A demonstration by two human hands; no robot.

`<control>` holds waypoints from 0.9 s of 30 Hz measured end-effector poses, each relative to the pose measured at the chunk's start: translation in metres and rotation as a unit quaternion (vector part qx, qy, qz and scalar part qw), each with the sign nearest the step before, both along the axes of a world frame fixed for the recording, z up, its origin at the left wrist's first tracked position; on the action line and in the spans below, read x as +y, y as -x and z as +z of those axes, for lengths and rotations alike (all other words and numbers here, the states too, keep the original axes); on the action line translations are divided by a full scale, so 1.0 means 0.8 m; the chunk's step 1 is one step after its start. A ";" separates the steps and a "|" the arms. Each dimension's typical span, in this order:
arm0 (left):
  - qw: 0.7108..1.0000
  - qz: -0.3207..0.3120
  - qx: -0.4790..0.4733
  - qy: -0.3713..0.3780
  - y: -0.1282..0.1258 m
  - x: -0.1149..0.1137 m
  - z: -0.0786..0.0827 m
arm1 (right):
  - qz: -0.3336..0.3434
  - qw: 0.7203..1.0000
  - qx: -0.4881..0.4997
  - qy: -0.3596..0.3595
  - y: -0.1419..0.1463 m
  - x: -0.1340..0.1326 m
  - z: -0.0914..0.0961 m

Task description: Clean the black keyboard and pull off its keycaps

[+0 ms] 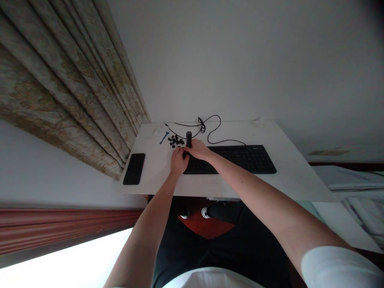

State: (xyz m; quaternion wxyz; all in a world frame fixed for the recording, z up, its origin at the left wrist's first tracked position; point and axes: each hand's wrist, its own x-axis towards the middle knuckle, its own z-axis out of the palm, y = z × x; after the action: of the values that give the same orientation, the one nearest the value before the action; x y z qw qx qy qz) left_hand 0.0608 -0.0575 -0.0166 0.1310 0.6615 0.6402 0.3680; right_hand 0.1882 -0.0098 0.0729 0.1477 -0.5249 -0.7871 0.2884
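Observation:
A black keyboard [244, 159] lies on the white table, its left end partly hidden by my hands. At that end my right hand [198, 150] is closed around a short black stick-like tool [189, 138] that stands upright, with a rough, notched top; its exact kind is unclear. My left hand [179, 161] rests at the keyboard's left edge beside the right one, fingers bent together and touching there; whatever they pinch is hidden. Just beyond my left hand, several small black keycaps [176, 141] lie in a loose pile. Beside them is a thin blue tool [164, 138].
A dark phone [134, 169] lies at the table's left side. The keyboard's black cable [220, 122] loops along the back, tied in a bundle. A patterned curtain [99, 80] hangs at the left, and a bare wall [228, 60] stands behind the table [195, 186].

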 end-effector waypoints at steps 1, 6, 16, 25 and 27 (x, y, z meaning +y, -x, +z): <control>1.000 0.001 0.001 0.001 0.000 0.000 0.000 | 0.012 1.000 0.009 0.000 -0.004 0.001 -0.001; 1.000 0.002 -0.005 -0.010 -0.001 -0.003 0.002 | 0.047 0.994 0.100 0.026 -0.025 0.004 -0.014; 1.000 -0.005 0.010 -0.008 -0.001 -0.004 0.001 | 0.032 0.999 -0.009 -0.031 -0.005 -0.006 0.001; 1.000 -0.005 0.024 -0.012 -0.006 -0.007 0.004 | 0.089 0.991 -0.078 -0.066 -0.006 -0.008 0.005; 1.000 -0.004 0.026 -0.011 -0.006 -0.007 0.005 | 0.097 0.989 -0.086 -0.073 -0.006 -0.008 0.004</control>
State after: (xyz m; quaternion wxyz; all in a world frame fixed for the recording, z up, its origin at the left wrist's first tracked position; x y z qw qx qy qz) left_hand 0.0656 -0.0629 -0.0127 0.1085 0.6748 0.6364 0.3576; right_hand 0.1927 -0.0159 0.0762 0.0890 -0.4571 -0.8627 0.1972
